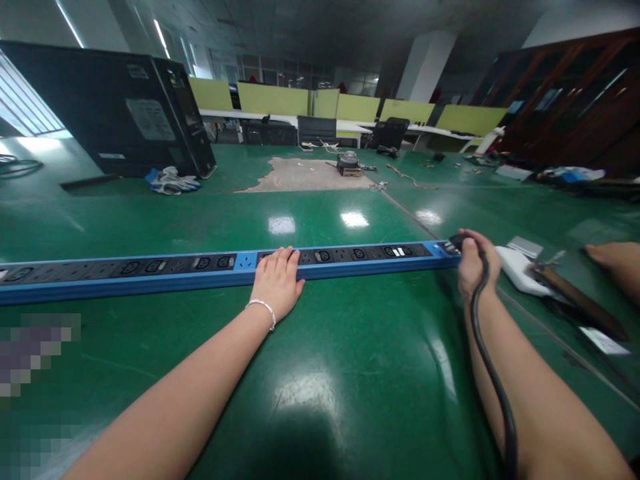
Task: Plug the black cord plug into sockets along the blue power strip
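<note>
A long blue power strip (200, 275) with black sockets lies across the green table. My left hand (279, 283), with a bracelet at the wrist, rests flat on its middle, fingers stretched over the far edge. At the strip's right end, my right hand (477, 263) is closed around the black plug (456, 241) of a thick black cable (483, 333). The plug is at the end of the strip; whether it sits fully in a socket is hidden. The cable runs down over my right forearm.
A black computer case (145, 113) stands at the back left, with gloves (171, 181) beside it. Right of the strip lie a white device (523, 270) and a brown tool (575, 297). Another person's hand (617, 263) shows at the right edge. A small device (349, 163) sits further back.
</note>
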`<state>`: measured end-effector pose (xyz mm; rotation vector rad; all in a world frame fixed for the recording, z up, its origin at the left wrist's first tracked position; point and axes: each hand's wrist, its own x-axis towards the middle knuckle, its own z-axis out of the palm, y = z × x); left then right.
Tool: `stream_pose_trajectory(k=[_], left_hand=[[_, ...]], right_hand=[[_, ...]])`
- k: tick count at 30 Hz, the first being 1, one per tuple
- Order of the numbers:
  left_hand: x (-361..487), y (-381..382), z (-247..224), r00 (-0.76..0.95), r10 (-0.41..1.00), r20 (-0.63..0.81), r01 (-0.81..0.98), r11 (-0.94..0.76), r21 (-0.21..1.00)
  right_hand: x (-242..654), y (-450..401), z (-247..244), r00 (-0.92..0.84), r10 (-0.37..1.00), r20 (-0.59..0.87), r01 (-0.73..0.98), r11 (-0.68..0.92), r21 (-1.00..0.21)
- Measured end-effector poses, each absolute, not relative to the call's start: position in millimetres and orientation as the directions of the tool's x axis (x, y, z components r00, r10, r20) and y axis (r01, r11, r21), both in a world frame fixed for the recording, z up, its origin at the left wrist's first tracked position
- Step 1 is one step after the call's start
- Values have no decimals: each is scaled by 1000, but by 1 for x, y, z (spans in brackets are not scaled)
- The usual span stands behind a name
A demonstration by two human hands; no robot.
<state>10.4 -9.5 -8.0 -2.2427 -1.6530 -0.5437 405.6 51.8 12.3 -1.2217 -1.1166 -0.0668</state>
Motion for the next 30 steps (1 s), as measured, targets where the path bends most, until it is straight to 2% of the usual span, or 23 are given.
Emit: stream_pose_trajectory(k=[5, 10, 21, 28, 30], left_hand=[[11, -10, -8, 258, 846, 466, 956, -292, 1], [11, -10, -8, 253, 850, 462, 957, -290, 10], [9, -10, -7, 272, 845, 460, 953, -303, -7], [9, -10, -7, 271, 843, 465, 954, -300, -12], [9, -10, -7, 272, 842, 466, 954, -298, -18]], right_hand=[[421, 62, -5, 422, 614, 667, 669, 286, -686], [418, 61, 0, 355, 720, 596, 721, 194, -665], [421, 53, 3, 233, 774, 589, 812, 179, -556], [433, 48, -5, 204, 806, 556, 825, 164, -541], [439, 45, -1, 200, 844, 498, 809, 144, -569]])
